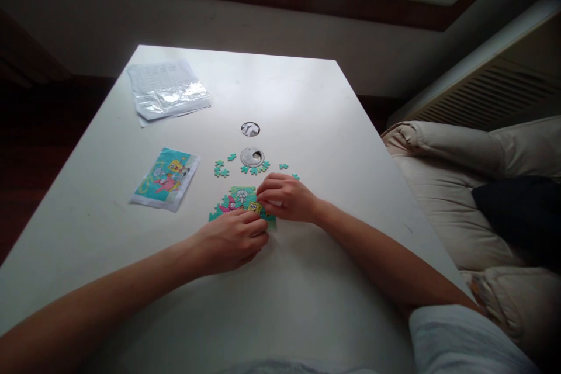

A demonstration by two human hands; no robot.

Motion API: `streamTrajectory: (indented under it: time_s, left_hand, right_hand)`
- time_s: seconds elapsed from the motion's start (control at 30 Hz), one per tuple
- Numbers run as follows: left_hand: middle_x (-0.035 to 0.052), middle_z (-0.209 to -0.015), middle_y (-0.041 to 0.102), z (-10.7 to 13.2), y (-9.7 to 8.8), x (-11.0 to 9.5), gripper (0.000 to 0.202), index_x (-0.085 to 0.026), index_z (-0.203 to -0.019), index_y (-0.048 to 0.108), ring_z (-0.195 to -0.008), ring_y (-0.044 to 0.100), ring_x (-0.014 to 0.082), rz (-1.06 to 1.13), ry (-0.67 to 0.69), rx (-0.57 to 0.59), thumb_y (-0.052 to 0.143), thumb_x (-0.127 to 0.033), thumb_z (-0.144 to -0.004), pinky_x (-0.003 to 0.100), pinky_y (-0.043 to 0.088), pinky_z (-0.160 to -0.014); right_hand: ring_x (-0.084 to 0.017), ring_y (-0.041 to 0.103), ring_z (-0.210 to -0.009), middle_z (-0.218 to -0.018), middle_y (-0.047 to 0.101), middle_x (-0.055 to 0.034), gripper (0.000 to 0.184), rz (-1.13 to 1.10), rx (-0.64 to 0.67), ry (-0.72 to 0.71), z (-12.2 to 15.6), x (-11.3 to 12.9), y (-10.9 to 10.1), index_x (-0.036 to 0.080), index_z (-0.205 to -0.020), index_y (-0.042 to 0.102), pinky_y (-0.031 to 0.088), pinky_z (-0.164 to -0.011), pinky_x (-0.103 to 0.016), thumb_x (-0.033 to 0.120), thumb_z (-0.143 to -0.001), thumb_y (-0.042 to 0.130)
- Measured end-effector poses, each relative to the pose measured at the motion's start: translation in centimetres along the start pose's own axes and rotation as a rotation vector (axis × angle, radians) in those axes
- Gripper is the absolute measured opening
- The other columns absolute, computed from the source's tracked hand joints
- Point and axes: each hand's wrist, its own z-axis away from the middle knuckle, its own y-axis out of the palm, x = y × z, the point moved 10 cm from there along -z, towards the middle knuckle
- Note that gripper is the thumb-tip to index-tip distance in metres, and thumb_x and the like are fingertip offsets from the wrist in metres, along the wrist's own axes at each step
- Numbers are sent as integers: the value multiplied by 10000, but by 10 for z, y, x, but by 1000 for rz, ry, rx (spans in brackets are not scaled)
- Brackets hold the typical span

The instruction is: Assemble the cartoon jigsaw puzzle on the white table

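A partly joined jigsaw puzzle lies flat on the white table, showing pink, white and yellow cartoon figures on teal. My left hand covers its near edge, fingers curled down against it, their tips hidden. At the puzzle's right side, my right hand has its fingers and thumb pinched together over the surface; whatever lies between them is hidden. Just beyond the puzzle are several loose teal puzzle pieces, with more pieces to the left and a single piece to the right.
Left of the puzzle lies a printed picture sheet with the same cartoon figures. Papers in a clear plastic sleeve rest at the table's far left. Two round openings, a bare hole and a grey-rimmed grommet, sit mid-table. A beige sofa stands right.
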Motion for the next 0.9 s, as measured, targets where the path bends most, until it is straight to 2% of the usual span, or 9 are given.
streamTrajectory:
  time_s: [0.2,0.33,0.43,0.53,0.67,0.73,0.8,0.9]
  left_hand:
    - [68,-996,639,1,-4,4,74,-184,-969,611,-968,610,219,119,-31,41,590,-209,-902,348,486,-882]
    - [67,-1060,675,1,-7,10,105,-190,-996,629,-1000,637,213,197,-39,27,583,-207,-903,335,496,-904]
    - [55,-1048,701,2,-10,17,126,-196,-999,643,-991,660,190,236,-40,-26,546,-180,-921,301,501,-899]
    - [48,-1036,717,3,-13,22,158,-202,-998,652,-963,676,162,240,-36,-85,507,-168,-949,265,506,-869]
    - [67,-1044,720,3,-11,19,155,-189,-1001,646,-939,668,170,181,1,-125,493,-197,-974,278,514,-830]
    - [76,-1044,719,3,-10,16,152,-181,-998,643,-959,656,183,142,19,-149,494,-196,-978,297,516,-845]
    - [78,-1068,718,4,-11,17,152,-179,-1023,645,-1010,645,197,103,5,-190,500,-194,-978,318,517,-876]
    - [75,-1135,712,7,-15,26,167,-179,-1078,645,-1066,635,214,44,-78,-258,514,-197,-976,353,518,-926]
  right_hand:
    - [-201,573,-985,-960,702,-64,180,168,148,-18,-2,7,7,213,-854,686,436,-869,-352,206,-956,538]
    - [-206,573,-998,-940,703,-64,178,227,156,-23,-2,9,9,208,-847,674,415,-870,-361,207,-959,536]
    - [-198,587,-983,-946,705,-55,173,183,97,-24,0,5,10,217,-851,672,420,-874,-360,211,-958,536]
    - [-196,596,-954,-940,705,-52,163,101,-23,22,2,-9,2,230,-868,674,435,-883,-367,246,-963,543]
    - [-216,583,-938,-929,700,-65,169,102,-265,218,12,-45,-26,226,-878,682,448,-906,-400,269,-972,548]
    - [-226,569,-944,-936,695,-70,171,139,-345,305,18,-58,-36,224,-895,692,449,-910,-409,276,-977,551]
    - [-236,554,-971,-967,688,-74,161,183,-363,351,21,-65,-38,223,-943,704,443,-922,-416,278,-977,557]
    - [-250,524,-1027,-1045,671,-82,171,245,-311,374,19,-68,-31,224,-1063,708,424,-946,-429,283,-968,578]
